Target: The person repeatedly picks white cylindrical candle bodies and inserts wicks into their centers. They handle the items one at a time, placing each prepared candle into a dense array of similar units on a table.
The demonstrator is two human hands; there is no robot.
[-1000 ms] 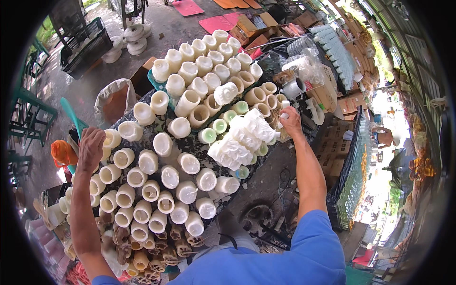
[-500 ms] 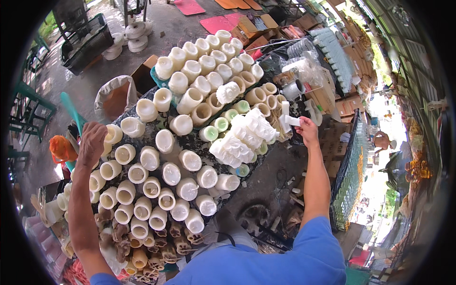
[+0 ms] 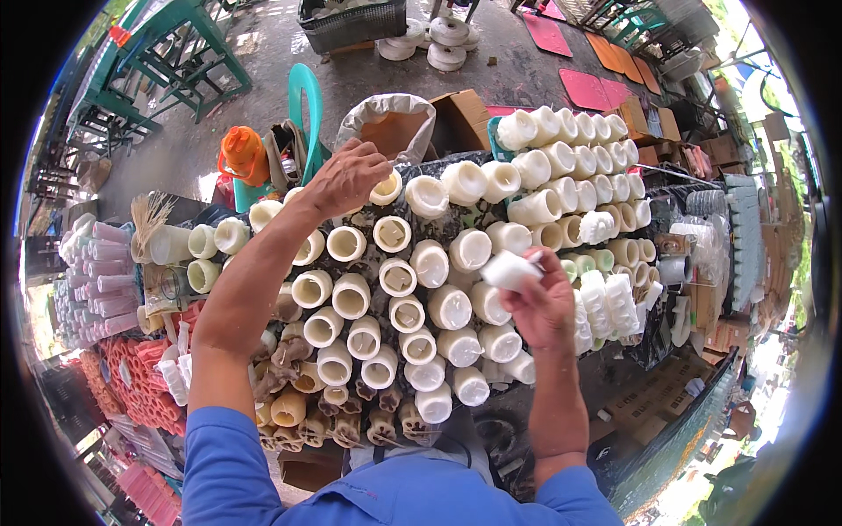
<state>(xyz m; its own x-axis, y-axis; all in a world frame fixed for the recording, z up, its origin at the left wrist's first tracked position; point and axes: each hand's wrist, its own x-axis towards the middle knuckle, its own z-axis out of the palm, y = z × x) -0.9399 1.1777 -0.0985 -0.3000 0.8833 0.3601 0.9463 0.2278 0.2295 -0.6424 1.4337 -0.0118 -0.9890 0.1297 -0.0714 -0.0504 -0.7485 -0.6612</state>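
Rows of cream, cylinder-shaped wax candles (image 3: 351,296) cover the table, many with hollowed tops. My left hand (image 3: 351,180) is at the far edge, its fingers curled down beside a candle (image 3: 386,188); the fingertips are partly hidden, so what they grip cannot be made out. Over the middle of the rows, my right hand (image 3: 545,302) is closed on a small white block (image 3: 511,272), blurred by motion. Just right of that hand lie white, ornately moulded candles (image 3: 596,307).
Beyond the table's far edge stand an open sack (image 3: 386,110), a teal chair (image 3: 304,114) and an orange jug (image 3: 243,156). Pink tube-shaped pieces (image 3: 110,272) are stacked at left. Brown flower-shaped candles (image 3: 381,427) line the near edge. Cardboard boxes (image 3: 649,118) stand at right.
My view has swung left. My right hand has come from the right end of the table to above the middle candles, carrying the white block. My left hand stays by the far edge.
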